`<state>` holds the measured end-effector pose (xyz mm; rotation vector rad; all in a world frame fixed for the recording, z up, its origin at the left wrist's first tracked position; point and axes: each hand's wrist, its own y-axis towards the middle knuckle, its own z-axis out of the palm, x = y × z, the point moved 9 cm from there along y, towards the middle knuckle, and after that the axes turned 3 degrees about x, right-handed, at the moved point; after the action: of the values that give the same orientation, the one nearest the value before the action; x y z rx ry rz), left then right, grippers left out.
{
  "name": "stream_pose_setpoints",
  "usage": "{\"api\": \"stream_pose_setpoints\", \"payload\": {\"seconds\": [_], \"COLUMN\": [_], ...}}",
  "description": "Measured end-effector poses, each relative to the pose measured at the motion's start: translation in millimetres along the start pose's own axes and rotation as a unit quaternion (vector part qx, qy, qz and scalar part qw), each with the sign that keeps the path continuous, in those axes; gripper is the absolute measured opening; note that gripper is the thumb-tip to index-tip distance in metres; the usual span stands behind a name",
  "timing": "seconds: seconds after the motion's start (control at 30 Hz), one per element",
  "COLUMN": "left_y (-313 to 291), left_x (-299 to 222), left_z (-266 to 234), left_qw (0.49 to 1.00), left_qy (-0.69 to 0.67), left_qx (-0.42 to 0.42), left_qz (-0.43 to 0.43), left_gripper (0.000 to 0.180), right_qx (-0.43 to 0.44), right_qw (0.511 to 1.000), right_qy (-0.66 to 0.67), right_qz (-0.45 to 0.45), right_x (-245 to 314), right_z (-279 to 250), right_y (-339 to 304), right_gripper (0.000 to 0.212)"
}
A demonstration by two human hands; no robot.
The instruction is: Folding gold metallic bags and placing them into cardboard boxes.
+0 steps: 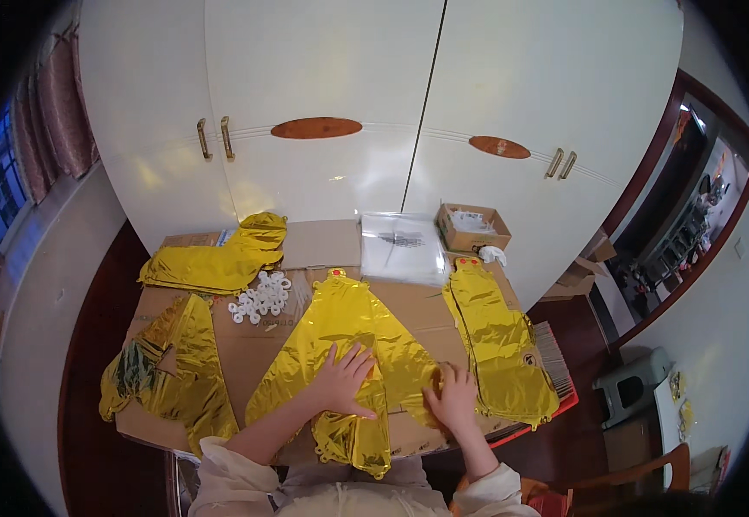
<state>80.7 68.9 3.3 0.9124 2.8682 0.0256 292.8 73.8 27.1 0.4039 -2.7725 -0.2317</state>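
Note:
A gold foil balloon (353, 319), uninflated and spread wide, lies in front of me on the cardboard-covered table. My left hand (346, 381) presses flat on its middle, fingers spread. At its right edge, my right hand (455, 398) has curled fingers and thumb around the foil. The balloon's narrow top has a small red spot, and a folded part hangs toward my lap. More flat gold foil balloons lie around it: one at the left (193, 362), another at the far left (219, 263) and a stack at the right (499, 345).
White plastic rings (261, 297) are heaped behind the balloon, beside thin clear strips. Clear plastic bags (403, 248) lie at the back, next to a small cardboard box (474, 228). White cabinet doors (323, 181) rise behind the table. A grey stool (634, 386) stands to the right.

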Motion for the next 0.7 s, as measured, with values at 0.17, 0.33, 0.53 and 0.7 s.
{"api": "stream_pose_setpoints", "payload": {"seconds": [0.17, 0.33, 0.53, 0.7], "left_y": [-0.2, -0.8, -0.3, 3.2], "left_x": [-0.3, -0.5, -0.9, 3.4], "left_z": [-1.4, -0.7, 0.8, 8.9], "left_qw": [1.0, 1.0, 1.0, 0.991], "left_qy": [0.006, 0.015, 0.016, 0.054], "left_qx": [-0.01, -0.002, 0.008, 0.118], "left_qz": [0.005, 0.003, 0.003, -0.02], "left_gripper": [0.124, 0.123, 0.124, 0.114], "right_qx": [0.087, 0.182, 0.109, 0.223], "right_qw": [0.983, 0.95, 0.913, 0.861], "right_qy": [0.121, 0.223, 0.391, 0.456], "right_qz": [0.108, 0.121, -0.043, -0.028], "right_x": [-30.8, -24.8, 49.3, 103.8], "right_z": [10.4, 0.8, -29.7, 28.7], "right_y": [2.6, 1.4, 6.8, 11.5], "right_gripper": [0.066, 0.062, 0.057, 0.055]}}
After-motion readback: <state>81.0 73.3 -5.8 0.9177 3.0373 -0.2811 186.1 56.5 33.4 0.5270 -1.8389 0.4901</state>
